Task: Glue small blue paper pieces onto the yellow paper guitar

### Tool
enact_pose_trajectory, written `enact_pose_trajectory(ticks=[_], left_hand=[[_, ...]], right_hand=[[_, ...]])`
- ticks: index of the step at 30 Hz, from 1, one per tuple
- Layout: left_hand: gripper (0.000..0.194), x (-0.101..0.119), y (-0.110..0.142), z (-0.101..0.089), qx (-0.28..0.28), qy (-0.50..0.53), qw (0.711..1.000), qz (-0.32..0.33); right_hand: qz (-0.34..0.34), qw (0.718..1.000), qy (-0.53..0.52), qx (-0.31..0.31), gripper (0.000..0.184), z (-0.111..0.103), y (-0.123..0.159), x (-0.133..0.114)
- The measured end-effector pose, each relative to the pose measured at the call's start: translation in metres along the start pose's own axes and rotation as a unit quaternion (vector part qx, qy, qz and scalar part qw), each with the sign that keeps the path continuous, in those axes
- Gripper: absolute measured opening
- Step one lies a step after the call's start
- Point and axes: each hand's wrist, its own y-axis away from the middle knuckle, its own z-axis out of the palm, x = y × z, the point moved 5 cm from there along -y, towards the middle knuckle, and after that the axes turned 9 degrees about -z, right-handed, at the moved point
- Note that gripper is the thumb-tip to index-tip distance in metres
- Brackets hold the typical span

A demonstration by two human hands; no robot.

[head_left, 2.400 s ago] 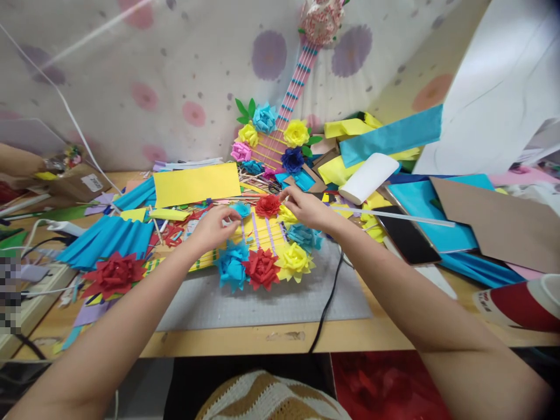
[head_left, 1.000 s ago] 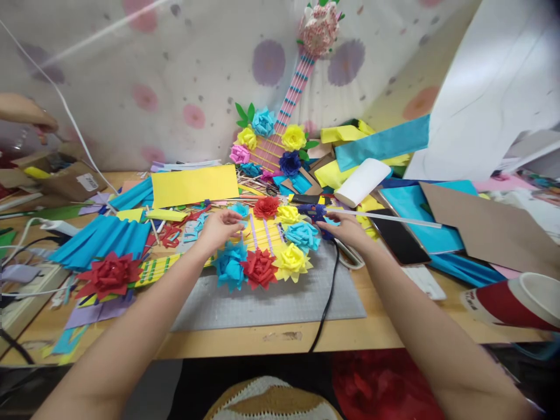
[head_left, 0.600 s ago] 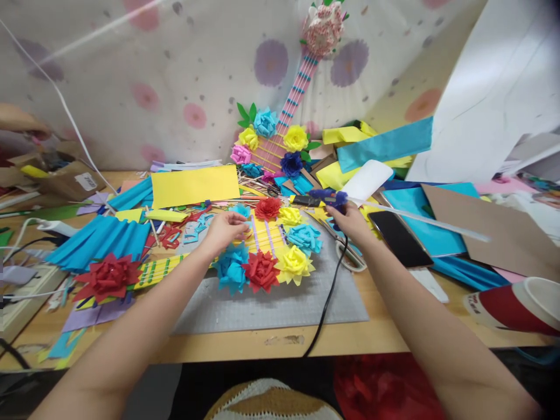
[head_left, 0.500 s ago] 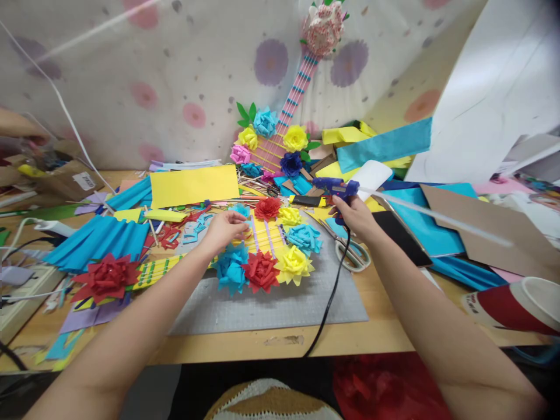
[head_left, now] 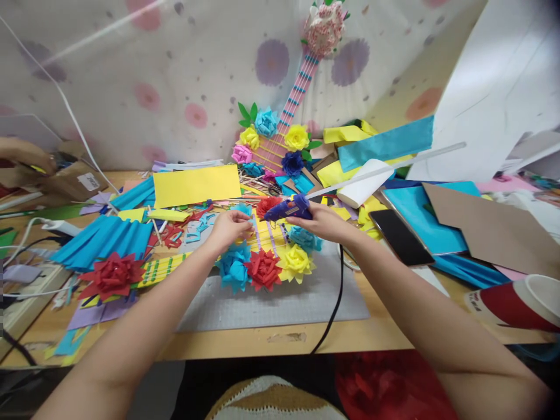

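Note:
My right hand [head_left: 326, 220] is closed round a blue glue gun [head_left: 286, 208] with a long clear glue stick rising from its back. Its nozzle points left, toward my left hand [head_left: 231, 226]. The left fingers are pinched together at the left edge of a yellow paper guitar [head_left: 263, 236], and I cannot make out what is between them. Paper flowers ring the guitar body, among them a red flower [head_left: 263, 270], a yellow flower [head_left: 297, 262] and a blue flower [head_left: 234, 265]. The guitar lies on a grey cutting mat [head_left: 271, 306].
A pink paper guitar [head_left: 291, 111] leans at the back. Around lie a phone [head_left: 401, 236], brown cardboard [head_left: 476, 233], blue crepe paper [head_left: 102, 242] and a yellow sheet [head_left: 196, 185]. A paper cup [head_left: 516, 303] stands right. Another person's hand [head_left: 26, 154] shows far left.
My right hand has carried the glue gun left, from beside the guitar to over its upper part, close to my left hand. The left hand has hardly moved.

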Motion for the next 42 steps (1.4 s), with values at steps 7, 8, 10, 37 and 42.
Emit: enact_pose_trajectory(ticks=[7,8,10,37,42], left_hand=[[0.02,0.001,0.001,-0.001,-0.002,0.013,1.0,0.003],[0.019,0.001,0.001,-0.001,-0.002,0.013,1.0,0.002],[0.017,0.001,0.001,-0.001,0.0,0.012,1.0,0.002],[0.018,0.005,0.004,0.0,-0.006,0.004,1.0,0.005],[0.019,0.005,0.004,-0.001,-0.008,0.009,1.0,0.009]], right_hand=[[-0.006,0.999,0.033,-0.027,0.047,0.009,-0.008,-0.003],[-0.003,0.999,0.034,-0.03,0.048,0.009,-0.009,-0.003],[0.001,0.999,0.038,-0.036,0.048,0.01,-0.01,-0.004],[0.008,0.997,0.069,-0.034,0.04,0.006,-0.016,-0.006],[0.005,0.998,0.06,-0.028,0.039,0.004,-0.014,-0.004]])
